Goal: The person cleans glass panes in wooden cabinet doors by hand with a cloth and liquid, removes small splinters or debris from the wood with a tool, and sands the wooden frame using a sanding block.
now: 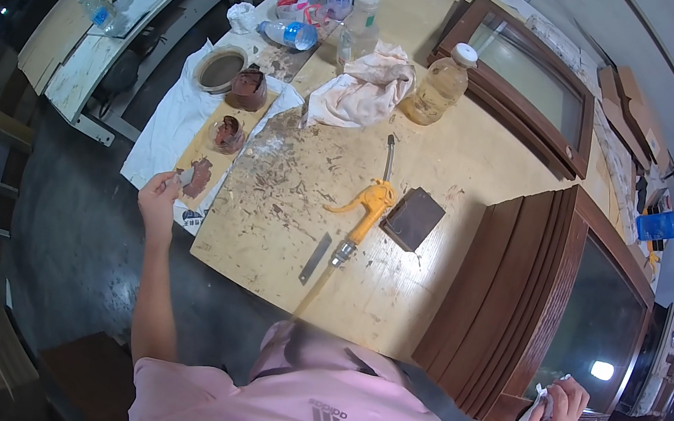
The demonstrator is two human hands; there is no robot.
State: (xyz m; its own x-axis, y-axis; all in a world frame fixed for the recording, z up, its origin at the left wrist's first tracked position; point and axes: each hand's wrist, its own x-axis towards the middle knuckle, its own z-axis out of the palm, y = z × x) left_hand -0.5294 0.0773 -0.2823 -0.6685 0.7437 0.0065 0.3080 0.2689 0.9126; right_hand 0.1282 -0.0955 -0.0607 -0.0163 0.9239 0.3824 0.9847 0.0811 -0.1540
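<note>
My left hand [159, 191], at the left edge of the table, is closed on a small flat scraper [186, 177]. Its blade meets a smear of reddish-brown paste [200, 177] on a board. Just beyond are a small cup of brown paste [227, 134] and a larger brown-stained tub [248, 89]. Far to the right, my right hand [561, 409] grips a crumpled white cloth or tissue [533, 411]. That hand is by the near corner of a stack of brown frames [509, 302], whose top one holds a glass pane [596, 316].
An orange air blow gun [369, 207] with a hose, a dark block [414, 220] and a metal strip [316, 258] lie on the stained table [260, 242]. Farther back are a crumpled cloth [364, 88], a lidded bottle [442, 85], several other bottles and another glazed frame [580, 117].
</note>
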